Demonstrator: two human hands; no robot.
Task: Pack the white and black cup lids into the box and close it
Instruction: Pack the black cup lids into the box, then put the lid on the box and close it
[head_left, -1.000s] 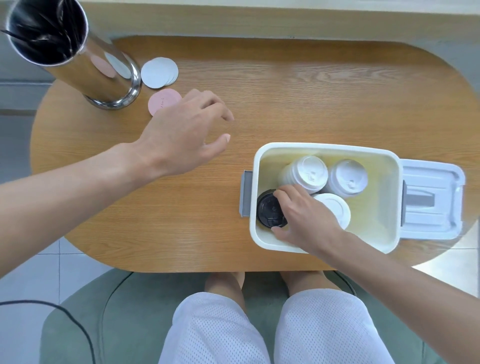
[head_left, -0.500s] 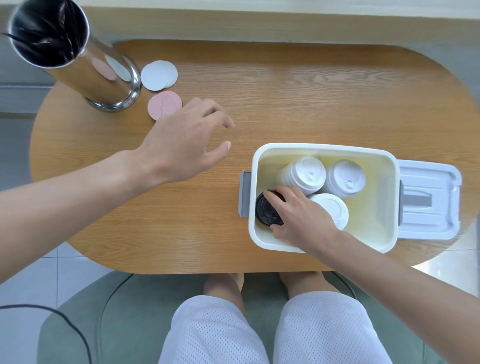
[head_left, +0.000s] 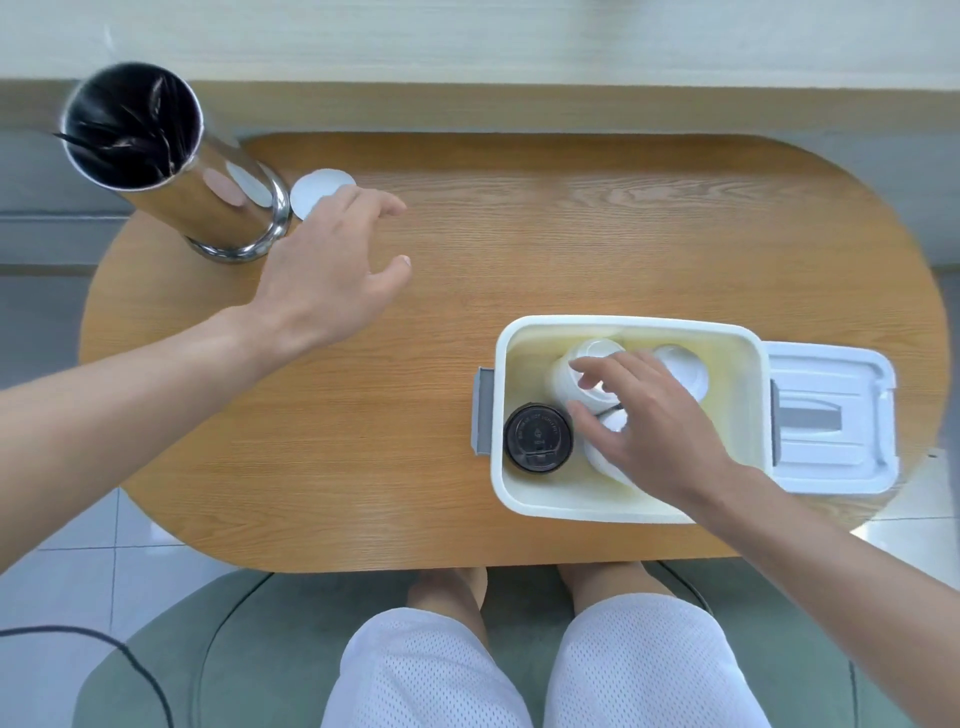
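Observation:
A white box (head_left: 628, 509) stands open on the right of the wooden table, its lid (head_left: 831, 415) lying flat on its right side. Inside, a black cup lid stack (head_left: 537, 439) sits free in the near-left corner. White cup lid stacks (head_left: 571, 376) lie beside it, and another white stack (head_left: 685, 366) is at the far right. My right hand (head_left: 644, 426) is over the white stacks, fingers spread, touching them; whether it grips one I cannot tell. My left hand (head_left: 332, 270) hovers open over the table's left part, holding nothing.
A tall shiny metal canister (head_left: 208, 208) with dark sticks inside stands at the far left corner. White round coasters (head_left: 317, 189) lie next to it, partly hidden by my left hand. My knees are under the table's near edge (head_left: 467, 564).
My right hand has let go of the black lid stack and moved right onto the white stacks. My left hand has shifted toward the far left, covering the pink coaster.

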